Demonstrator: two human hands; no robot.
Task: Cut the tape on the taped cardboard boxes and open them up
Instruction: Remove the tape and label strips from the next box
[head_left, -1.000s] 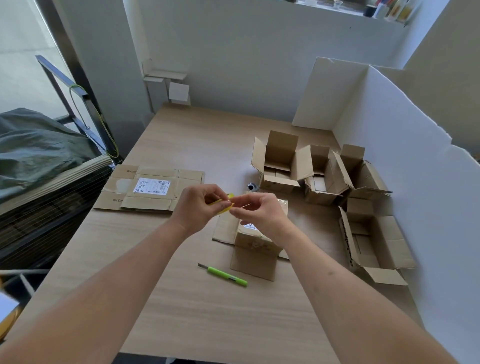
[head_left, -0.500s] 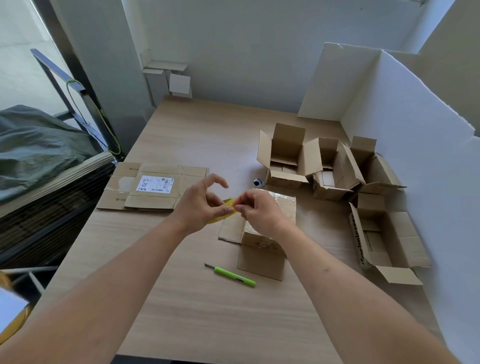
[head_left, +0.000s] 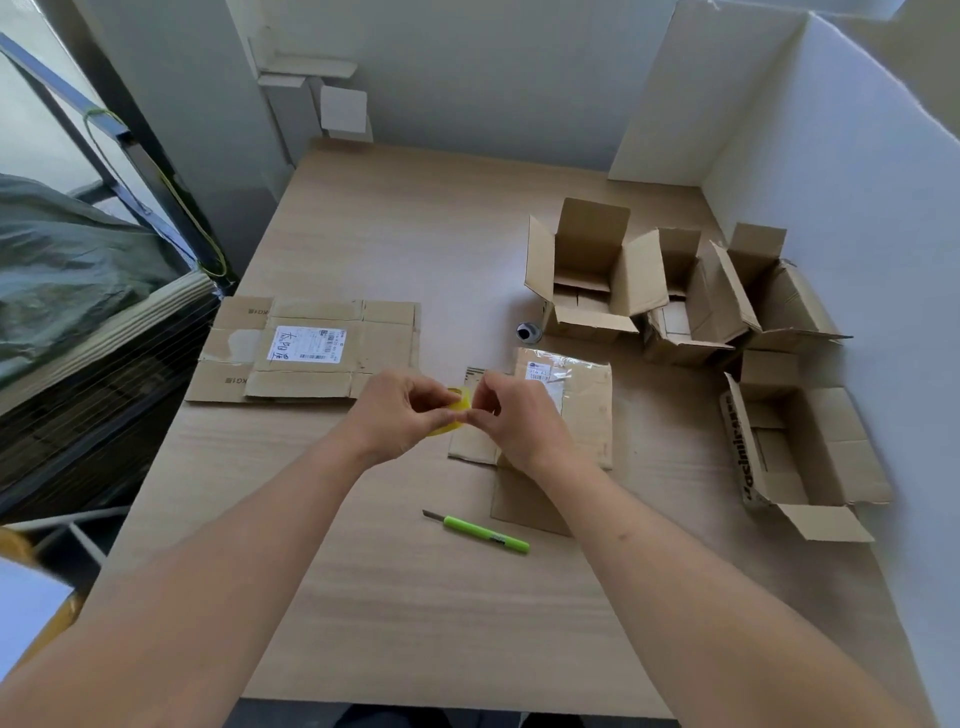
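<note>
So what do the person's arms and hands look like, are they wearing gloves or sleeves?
No gloves: the left hand and right hand are bare. Both forearms are bare too, with no sleeve in view as far as the frame's bottom edge. No watch, ring, bracelet or marking shows on either.

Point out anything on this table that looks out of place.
The green utility knife lies loose on the table with its blade out, while both hands pinch a yellow tape scrap.

Knife (head_left: 477, 531) lies before the box (head_left: 561, 415), flattened carton (head_left: 306, 349) left.
</note>
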